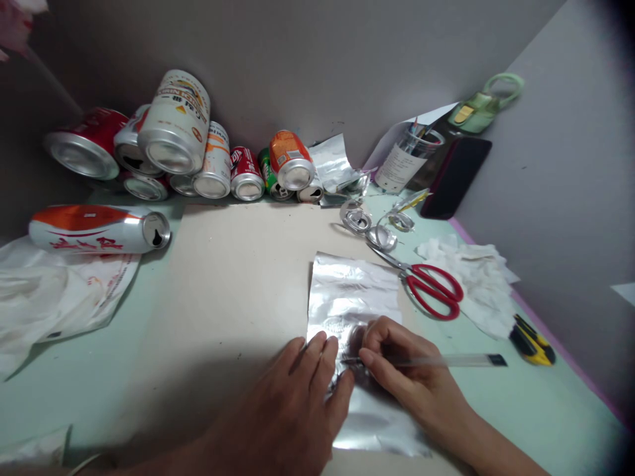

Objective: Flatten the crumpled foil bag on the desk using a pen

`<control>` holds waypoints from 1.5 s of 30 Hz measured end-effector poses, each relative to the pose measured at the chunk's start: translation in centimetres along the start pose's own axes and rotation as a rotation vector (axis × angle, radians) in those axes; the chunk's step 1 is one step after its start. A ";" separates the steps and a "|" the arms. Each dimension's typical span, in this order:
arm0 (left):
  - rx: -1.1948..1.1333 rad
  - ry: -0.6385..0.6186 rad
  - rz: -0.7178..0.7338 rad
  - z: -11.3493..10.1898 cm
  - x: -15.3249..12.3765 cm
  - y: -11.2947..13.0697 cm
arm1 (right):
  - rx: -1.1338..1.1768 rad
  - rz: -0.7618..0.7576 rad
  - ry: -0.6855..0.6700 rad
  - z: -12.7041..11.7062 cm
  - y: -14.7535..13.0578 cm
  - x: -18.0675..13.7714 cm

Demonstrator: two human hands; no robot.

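A silvery sheet of thin metal [354,287] with a slightly wrinkled surface lies on a beige board [233,284]. My left hand [292,396] rests on the left part of the sheet, palm down, with its fingers stretched out. In my right hand [411,370] is a clear pen [446,360] with a black end, pinched between thumb and fingers. The pen's tip meets the sheet close to my left fingertips. Faint embossed marks show on the metal near the hands; their shape is unclear.
Red-handled scissors [431,287] lie right of the sheet, near crumpled tissue [476,281] and a yellow-black utility knife [532,340]. Cut can ends [356,217] lie behind. Several drink cans [173,125] line the wall. A pen-filled tin [404,158] stands beside a phone [459,175].
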State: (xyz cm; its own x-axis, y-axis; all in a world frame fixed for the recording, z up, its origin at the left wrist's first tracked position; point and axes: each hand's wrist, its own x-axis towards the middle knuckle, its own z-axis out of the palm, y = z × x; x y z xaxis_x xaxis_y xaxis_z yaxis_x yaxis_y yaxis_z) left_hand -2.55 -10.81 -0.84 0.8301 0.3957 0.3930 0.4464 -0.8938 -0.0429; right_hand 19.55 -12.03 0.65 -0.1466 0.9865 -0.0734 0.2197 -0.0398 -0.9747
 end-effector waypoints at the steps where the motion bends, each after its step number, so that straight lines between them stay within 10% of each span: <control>1: 0.000 -0.006 0.002 0.0 0.0 0.0 | -0.003 -0.001 -0.001 0.0 0.0 0.0; 45: 0.026 -0.015 0.028 -0.2 0.0 -0.1 | -0.100 0.017 -0.093 -0.3 0.5 -0.2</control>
State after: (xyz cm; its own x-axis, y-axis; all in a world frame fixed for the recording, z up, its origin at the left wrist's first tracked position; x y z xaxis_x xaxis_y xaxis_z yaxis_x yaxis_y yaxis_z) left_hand -2.68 -10.72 -0.61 0.8473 0.3738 0.3772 0.4312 -0.8989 -0.0780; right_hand 19.99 -12.18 0.29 -0.2298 0.9665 -0.1139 0.3175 -0.0362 -0.9476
